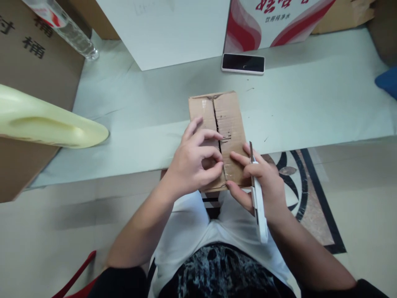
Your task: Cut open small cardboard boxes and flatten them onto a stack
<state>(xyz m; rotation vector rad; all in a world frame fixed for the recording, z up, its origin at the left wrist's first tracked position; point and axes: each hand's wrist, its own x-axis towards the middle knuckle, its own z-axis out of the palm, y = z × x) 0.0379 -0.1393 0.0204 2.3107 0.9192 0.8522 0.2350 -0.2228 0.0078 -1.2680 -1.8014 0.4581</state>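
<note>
A small brown cardboard box (228, 120) lies over the table's front edge, with a dark slit running along its middle between two flaps. My left hand (197, 159) is on the box, thumb and forefinger pinched together at the slit, the other fingers stretched over the top. What the pinch holds, if anything, is too small to make out. Held in my right hand (266, 186) is a white utility knife (259, 211), its blade out and pointing away from me. The fingertips of that hand also touch the box's right side and near corner.
On the pale table cloth (310, 99) lies a phone (243, 64), in front of a red-and-white carton (279, 25) and a white panel (173, 33). A yellow bottle (52, 120), a clear water bottle (71, 33) and a large cardboard box (27, 70) are at left; a blue object (387, 82) is at right.
</note>
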